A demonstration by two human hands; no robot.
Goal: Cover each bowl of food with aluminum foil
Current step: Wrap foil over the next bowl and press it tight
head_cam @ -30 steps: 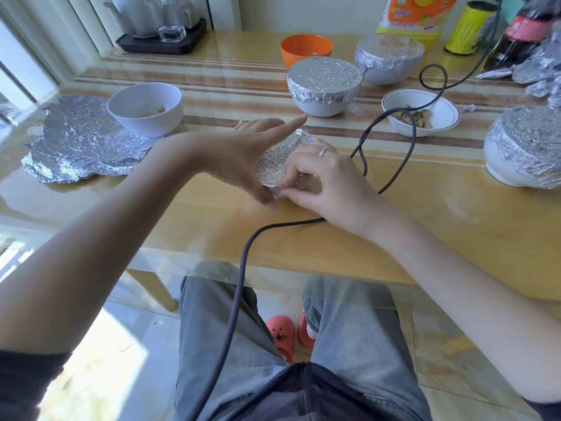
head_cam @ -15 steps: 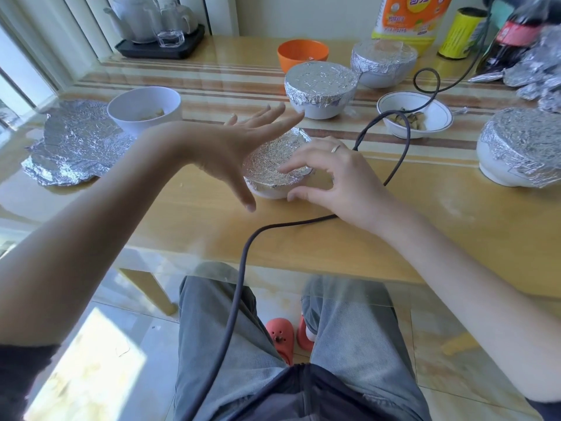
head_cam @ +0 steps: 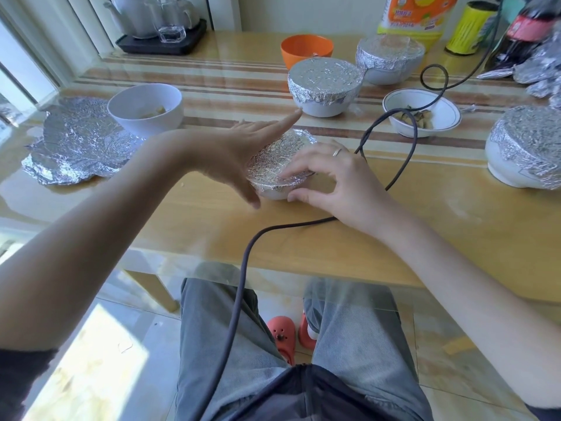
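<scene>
We work near the table's (head_cam: pixel 394 226) front edge, bare wood lying between our fingers and that edge. The small foil-covered bowl (head_cam: pixel 280 165) sits between both hands. Our left hand (head_cam: pixel 239 153) stands flat, fingers straight together, thumb out, against its left side. Our right hand (head_cam: pixel 331 180) arches over it, fingers spread, fingertips pressing the foil rim. The orange packet's (head_cam: pixel 416 13) writing is unreadable.

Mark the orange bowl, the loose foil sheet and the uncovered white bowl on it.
orange plastic bowl (head_cam: pixel 306 50), head view, front wall.
loose crumpled aluminum foil sheet (head_cam: pixel 76 147), head view, bare middle.
uncovered white bowl (head_cam: pixel 133 118), head view, outer wall.
</scene>
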